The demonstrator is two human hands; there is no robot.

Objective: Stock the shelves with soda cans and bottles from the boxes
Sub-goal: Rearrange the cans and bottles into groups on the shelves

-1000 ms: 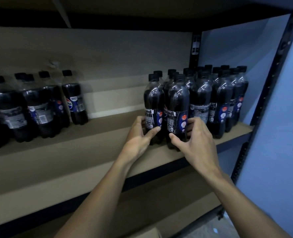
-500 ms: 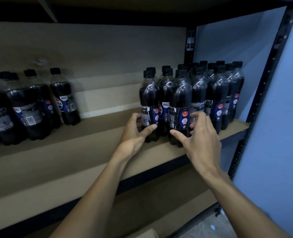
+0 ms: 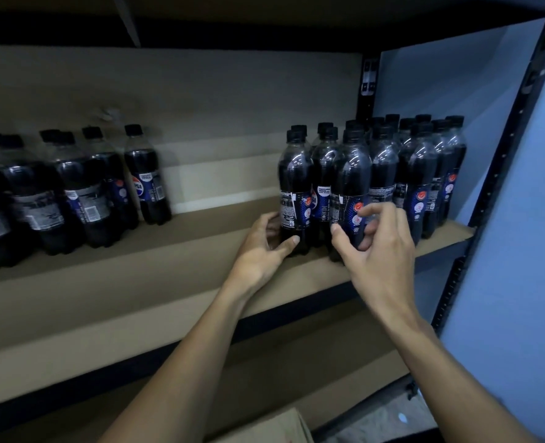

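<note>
**Both Hands on the Front Bottles at the Shelf's Right End**

At the left end of the shelf (image 3: 200, 241) stood a left group of bottles (image 3: 69, 193), dark cola with black caps, packed close and blurred toward the left edge. At that group's right side, a logo bottle (image 3: 146, 180) stood upright with its blue label turned forward. A bare stretch of brown shelf board lay between this group and the next.

The left hand (image 3: 261, 251) reached in over the front edge and gripped the front-left bottle (image 3: 295, 187) low down. Its thumb was curled across the base in front, and its fingers (image 3: 269, 220) wrapped round the bottle's left side. Just beside it, the right hand (image 3: 383, 251) held the front bottle (image 3: 349, 187). The thumb pressed its lower left flank, and the fingers (image 3: 373, 209) were curled narrowly across the label, the forefinger raised a little off it. Both bottles stood upright near the front edge, touching their neighbours.

Behind and to the right of them, the right cluster of bottles (image 3: 424, 167) filled the shelf's right end in tight rows back to the rear corner. A black perforated upright (image 3: 501, 161) rose beside that end, against a blue wall (image 3: 520, 282). Below, a lower shelf (image 3: 280, 362) showed, and the corner of a cardboard box (image 3: 274, 426) sat at the bottom of the view.
</note>
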